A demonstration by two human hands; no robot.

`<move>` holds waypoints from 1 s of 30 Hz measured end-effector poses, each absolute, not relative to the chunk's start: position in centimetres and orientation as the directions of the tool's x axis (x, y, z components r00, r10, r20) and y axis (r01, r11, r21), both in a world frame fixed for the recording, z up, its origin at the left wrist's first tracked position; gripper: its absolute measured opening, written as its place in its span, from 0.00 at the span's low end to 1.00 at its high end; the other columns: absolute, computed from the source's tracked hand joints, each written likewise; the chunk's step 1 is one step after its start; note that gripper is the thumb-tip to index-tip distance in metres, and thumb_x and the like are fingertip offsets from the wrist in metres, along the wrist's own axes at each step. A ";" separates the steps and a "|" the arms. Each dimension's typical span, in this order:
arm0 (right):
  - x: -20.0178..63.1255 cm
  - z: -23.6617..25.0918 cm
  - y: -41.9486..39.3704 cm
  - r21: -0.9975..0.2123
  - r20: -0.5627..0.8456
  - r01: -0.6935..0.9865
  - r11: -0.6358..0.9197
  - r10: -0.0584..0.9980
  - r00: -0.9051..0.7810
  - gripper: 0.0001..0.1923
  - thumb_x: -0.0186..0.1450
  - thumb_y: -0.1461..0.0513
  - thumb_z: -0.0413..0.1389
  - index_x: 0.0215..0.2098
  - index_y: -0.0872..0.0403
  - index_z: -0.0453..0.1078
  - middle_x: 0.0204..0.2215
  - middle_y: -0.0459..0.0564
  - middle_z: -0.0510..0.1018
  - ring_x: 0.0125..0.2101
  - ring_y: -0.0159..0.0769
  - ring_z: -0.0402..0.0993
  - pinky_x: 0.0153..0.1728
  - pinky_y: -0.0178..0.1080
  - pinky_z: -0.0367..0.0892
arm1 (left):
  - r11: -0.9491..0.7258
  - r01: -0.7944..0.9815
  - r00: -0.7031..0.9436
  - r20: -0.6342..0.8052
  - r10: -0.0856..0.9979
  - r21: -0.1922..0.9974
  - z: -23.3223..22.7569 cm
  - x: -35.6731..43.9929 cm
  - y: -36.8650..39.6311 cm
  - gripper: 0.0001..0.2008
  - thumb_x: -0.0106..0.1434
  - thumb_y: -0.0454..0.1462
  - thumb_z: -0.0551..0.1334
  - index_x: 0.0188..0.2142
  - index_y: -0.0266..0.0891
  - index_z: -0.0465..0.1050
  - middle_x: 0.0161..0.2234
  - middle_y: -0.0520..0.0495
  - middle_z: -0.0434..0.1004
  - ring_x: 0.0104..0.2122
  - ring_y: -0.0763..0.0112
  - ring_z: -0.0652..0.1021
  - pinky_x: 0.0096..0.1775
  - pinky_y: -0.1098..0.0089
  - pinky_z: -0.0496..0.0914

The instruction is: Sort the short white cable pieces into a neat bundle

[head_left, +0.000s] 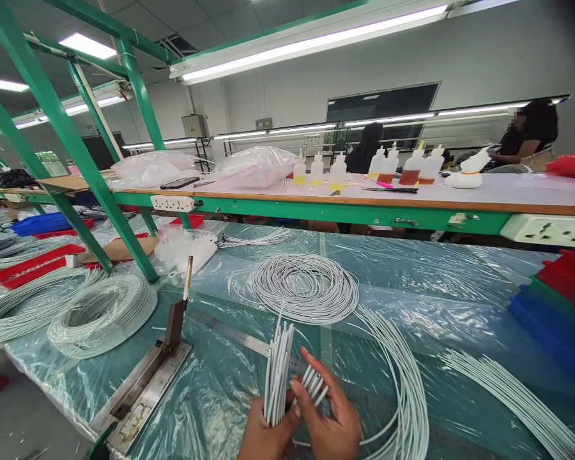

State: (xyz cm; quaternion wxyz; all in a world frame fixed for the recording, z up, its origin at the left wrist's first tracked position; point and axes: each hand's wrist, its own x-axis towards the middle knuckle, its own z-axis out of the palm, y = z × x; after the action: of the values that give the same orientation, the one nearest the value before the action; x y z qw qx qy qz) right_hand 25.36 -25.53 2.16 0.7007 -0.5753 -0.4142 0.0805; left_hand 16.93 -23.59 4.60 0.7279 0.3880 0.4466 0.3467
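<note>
My left hand (268, 431) is closed round an upright bundle of thin white cables (278, 370), their ends standing above the fist. Close beside it, my right hand (333, 418) grips a smaller bunch of white cable ends (315, 385) between thumb and fingers. The two hands almost touch. From near the right hand a long looped bundle of white cables (412, 383) curves up the table. Behind the hands lies a steel ruler (242, 337), partly covered by them. A round coil of white cable (304, 287) rests farther back.
A lever cutter (144, 390) stands left of my hands. More cable coils (103, 313) lie at far left, and a cut cable bundle (512, 396) at right. Stacked bins (556, 319) stand on the right edge. Squeeze bottles (338, 171) line the shelf; two people sit beyond it.
</note>
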 end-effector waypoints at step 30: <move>29.0 3.8 -25.2 -0.488 0.795 0.746 0.452 0.583 0.167 0.06 0.59 0.62 0.55 0.36 0.50 0.68 0.27 0.45 0.80 0.28 0.33 0.77 0.28 0.32 0.72 | 0.379 -0.299 0.645 -0.107 0.756 0.876 3.2 16.7 -22.5 0.13 0.44 0.42 0.69 0.24 0.33 0.78 0.22 0.43 0.78 0.27 0.66 0.76 0.33 0.70 0.66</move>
State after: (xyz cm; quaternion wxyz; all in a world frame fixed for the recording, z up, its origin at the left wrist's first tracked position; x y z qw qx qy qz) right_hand 29.03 -25.21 3.84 0.5611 -0.5183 -0.6413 -0.0728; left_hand 16.72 -22.54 3.15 0.7899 0.4459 0.2565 0.3339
